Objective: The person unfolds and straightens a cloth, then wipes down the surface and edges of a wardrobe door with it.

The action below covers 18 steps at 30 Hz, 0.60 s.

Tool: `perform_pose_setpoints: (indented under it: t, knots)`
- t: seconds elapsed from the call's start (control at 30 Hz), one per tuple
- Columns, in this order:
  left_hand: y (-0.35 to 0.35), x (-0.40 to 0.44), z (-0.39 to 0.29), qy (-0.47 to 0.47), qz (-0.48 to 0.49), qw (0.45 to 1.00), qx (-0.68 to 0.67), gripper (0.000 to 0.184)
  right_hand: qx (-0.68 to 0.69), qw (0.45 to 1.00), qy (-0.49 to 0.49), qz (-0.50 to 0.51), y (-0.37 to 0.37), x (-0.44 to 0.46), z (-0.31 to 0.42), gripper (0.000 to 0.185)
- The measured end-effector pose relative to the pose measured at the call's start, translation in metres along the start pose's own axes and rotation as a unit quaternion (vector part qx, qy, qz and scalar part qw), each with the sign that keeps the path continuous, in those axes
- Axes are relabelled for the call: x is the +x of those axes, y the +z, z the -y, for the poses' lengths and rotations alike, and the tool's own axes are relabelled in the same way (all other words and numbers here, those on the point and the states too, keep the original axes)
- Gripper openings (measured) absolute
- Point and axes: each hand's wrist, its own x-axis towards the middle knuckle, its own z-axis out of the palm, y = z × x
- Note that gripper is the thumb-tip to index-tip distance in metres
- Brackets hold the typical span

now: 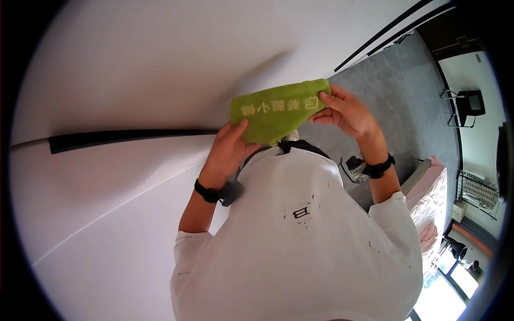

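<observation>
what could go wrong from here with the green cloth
1. The green cloth is held near its edges by the left hand and right hand; if one lets go, it could sag or flop.
2. If both slip, it might land on the gray floor.
3. The left hand looks near the black strip and might brush it, though depth is hard to judge.

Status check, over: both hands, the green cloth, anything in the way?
Left hand gripping green cloth at one end, right hand at the other. Cloth spans between them, pale lettering showing. No obstruction visible between hands.
</observation>
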Motion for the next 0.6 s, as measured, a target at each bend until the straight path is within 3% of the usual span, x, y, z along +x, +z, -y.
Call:
perform_pose_setpoints:
  t: [0.07,0.3,0.47,0.6]
  knots:
    - [0.008,0.0,-0.002,0.033,-0.001,0.998,-0.053,0.04,0.041,0.999,-0.005,0.02,-0.001,0.0,0.001,0.044]
    - [0.028,-0.003,-0.003,0.115,-0.021,0.993,-0.033,0.04,0.071,0.997,-0.024,0.023,0.007,-0.003,0.009,0.044]
    - [0.045,-0.017,-0.012,0.243,-0.031,0.969,0.019,0.049,0.105,0.988,-0.107,0.043,0.023,-0.011,0.027,0.042]
    - [0.103,-0.028,-0.044,0.325,0.009,0.946,-0.005,0.053,0.151,0.975,-0.155,0.057,0.031,-0.016,0.048,0.043]
